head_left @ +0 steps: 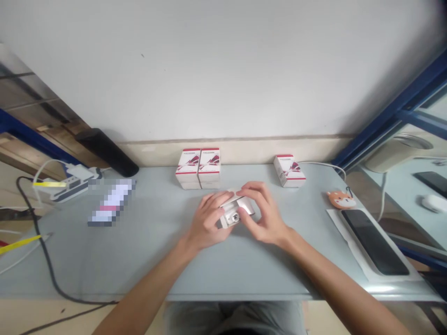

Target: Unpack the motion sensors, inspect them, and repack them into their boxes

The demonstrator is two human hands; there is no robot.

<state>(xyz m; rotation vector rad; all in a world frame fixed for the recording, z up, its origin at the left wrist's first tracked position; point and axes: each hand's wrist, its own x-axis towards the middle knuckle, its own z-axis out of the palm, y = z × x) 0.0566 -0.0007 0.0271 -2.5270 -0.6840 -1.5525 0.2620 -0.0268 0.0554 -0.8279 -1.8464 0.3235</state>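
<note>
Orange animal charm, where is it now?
Head view: the charm lies on the table at right, just beyond the black phone, right of the lone box.

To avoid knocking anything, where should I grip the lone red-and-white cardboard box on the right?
I would pinch the red-and-white cardboard box across its left and right faces, from the front: both sides stand free, while the wall is close behind.

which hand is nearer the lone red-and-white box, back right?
Right. The right hand sits just front-left of the lone box; the left hand is further left, across the small white item both hold.
</note>
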